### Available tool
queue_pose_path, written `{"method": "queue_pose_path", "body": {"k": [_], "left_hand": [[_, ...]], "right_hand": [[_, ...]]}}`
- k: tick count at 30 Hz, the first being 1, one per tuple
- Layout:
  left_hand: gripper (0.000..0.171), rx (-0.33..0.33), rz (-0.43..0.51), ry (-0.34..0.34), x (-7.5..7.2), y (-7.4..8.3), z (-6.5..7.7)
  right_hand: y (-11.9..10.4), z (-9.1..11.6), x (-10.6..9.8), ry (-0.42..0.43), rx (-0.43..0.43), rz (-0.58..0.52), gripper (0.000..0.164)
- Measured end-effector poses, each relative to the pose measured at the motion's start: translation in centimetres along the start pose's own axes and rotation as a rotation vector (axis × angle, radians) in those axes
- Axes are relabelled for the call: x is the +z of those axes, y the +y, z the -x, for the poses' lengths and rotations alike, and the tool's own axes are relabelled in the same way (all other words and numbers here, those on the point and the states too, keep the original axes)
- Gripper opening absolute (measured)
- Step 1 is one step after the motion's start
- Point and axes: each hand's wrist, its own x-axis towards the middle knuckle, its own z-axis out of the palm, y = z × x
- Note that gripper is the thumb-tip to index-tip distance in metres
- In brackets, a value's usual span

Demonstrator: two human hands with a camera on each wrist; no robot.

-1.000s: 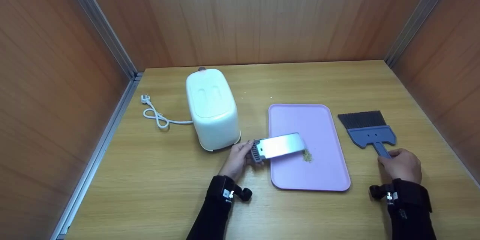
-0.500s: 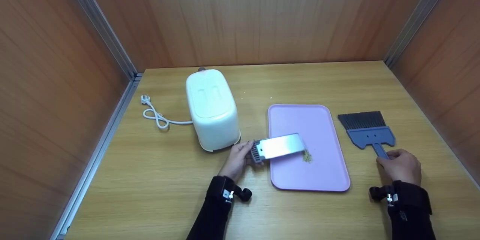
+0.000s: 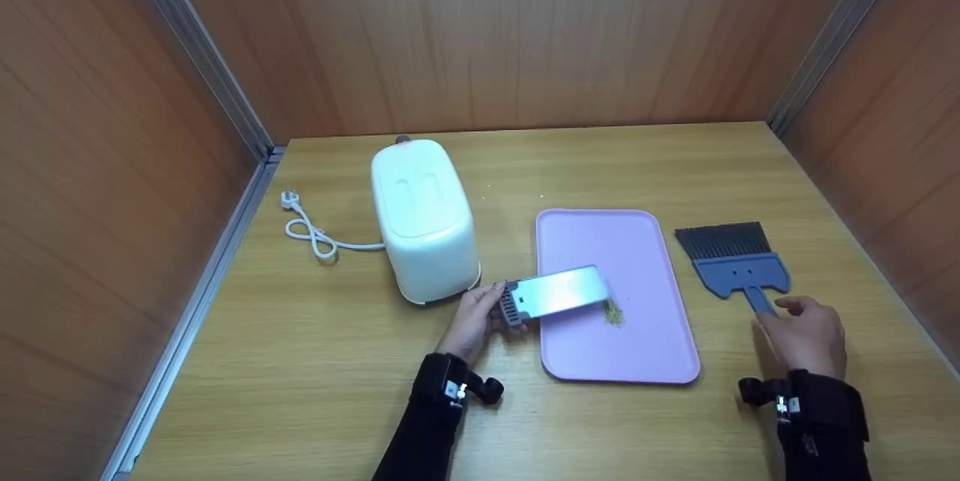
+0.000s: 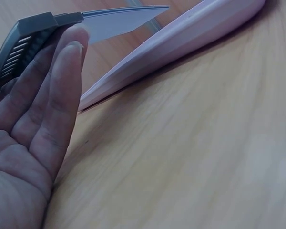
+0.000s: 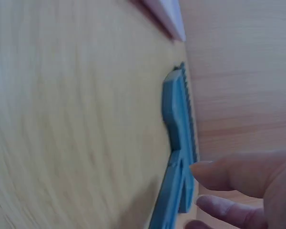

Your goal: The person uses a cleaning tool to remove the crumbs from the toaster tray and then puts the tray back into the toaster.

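Observation:
My left hand (image 3: 471, 322) holds a flat metal crumb tray (image 3: 562, 291) by its dark slotted end. The crumb tray tilts over the left part of a pink-purple serving tray (image 3: 649, 353), where a small heap of greenish-yellow crumbs (image 3: 613, 313) lies by its far end. A blue hand brush (image 3: 742, 272) with black bristles lies flat on the table, right of the serving tray. Beside its handle is my right hand (image 3: 810, 335). In the right wrist view, the fingers (image 5: 229, 174) are spread apart and the brush handle (image 5: 167, 198) is not gripped.
A white toaster-like appliance (image 3: 424, 218) stands left of the serving tray. Its looped cord and plug (image 3: 291, 199) lie further left. Tiny specks dot the wooden table (image 3: 315, 376) behind the serving tray. Wooden panels (image 3: 517, 31) enclose the back and both sides.
My right hand has loosened from the brush handle and drawn slightly back, its fingers parting. Shortly before, the brush shifted very slightly. The left hand and crumb tray stay nearly still.

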Motion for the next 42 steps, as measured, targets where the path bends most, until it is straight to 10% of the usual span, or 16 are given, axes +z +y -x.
{"method": "queue_pose_path", "body": {"k": [9,15,26,42], "left_hand": [[0.042,-0.01,0.011,0.03,0.2,0.4,0.4],[0.044,-0.011,0.013,0.044,0.2,0.4,0.5],[0.045,0.015,-0.002,0.074,1.9,1.3,0.8],[0.033,0.026,0.069,0.135,5.0,0.6,0.9]], "right_hand": [[-3.4,3.8,2.3,0.035,-0.23,-0.158,0.046],[-6.2,6.2,5.6,-0.163,-0.36,-0.239,0.034],[-10.4,7.8,10.8,-0.45,-0.364,-0.419,0.029],[-14.2,8.9,14.3,-0.551,-0.263,-0.755,0.044]]}}
